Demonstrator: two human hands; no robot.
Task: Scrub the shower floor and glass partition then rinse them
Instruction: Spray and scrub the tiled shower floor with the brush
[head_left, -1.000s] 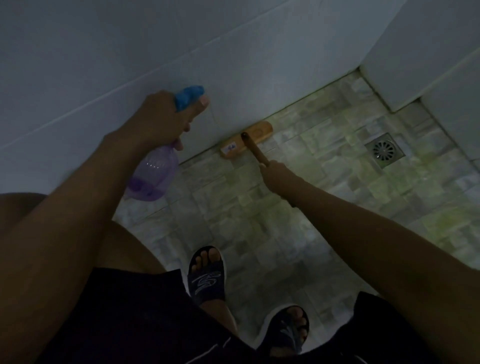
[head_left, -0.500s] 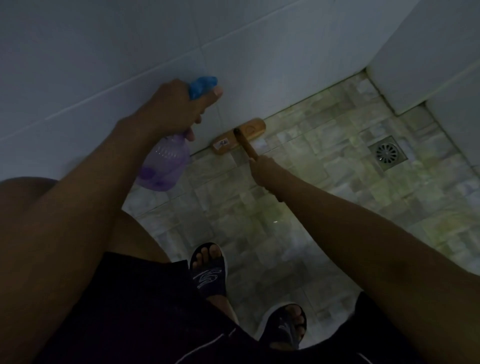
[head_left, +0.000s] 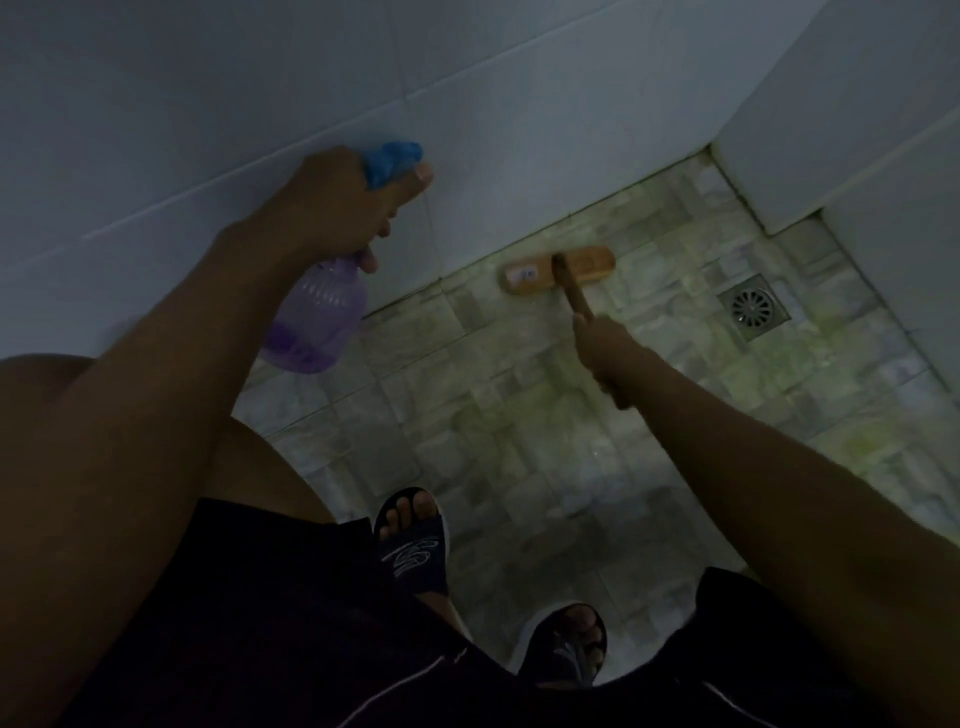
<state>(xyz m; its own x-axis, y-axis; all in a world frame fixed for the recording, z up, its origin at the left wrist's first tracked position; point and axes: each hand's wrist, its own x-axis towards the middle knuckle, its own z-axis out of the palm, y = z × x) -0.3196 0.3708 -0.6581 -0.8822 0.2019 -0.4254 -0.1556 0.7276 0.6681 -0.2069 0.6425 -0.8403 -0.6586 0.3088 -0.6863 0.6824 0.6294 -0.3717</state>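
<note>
A wooden scrub brush (head_left: 558, 270) lies head-down on the stone-patterned shower floor (head_left: 467, 415), a short way out from the base of the white tiled wall. My right hand (head_left: 602, 348) grips its wooden handle from behind. My left hand (head_left: 343, 202) holds a purple spray bottle (head_left: 314, 317) by its neck, thumb by the blue trigger head (head_left: 392, 158), up against the wall. No glass partition shows in the dim view.
A round metal drain (head_left: 753, 306) sits in the floor to the right of the brush. White walls meet in a corner at upper right (head_left: 769, 171). My two feet in dark slides (head_left: 415, 540) stand near the bottom centre.
The brush head has slid to the right along the floor and a little away from the wall, my right hand following. The left hand keeps the spray bottle held up.
</note>
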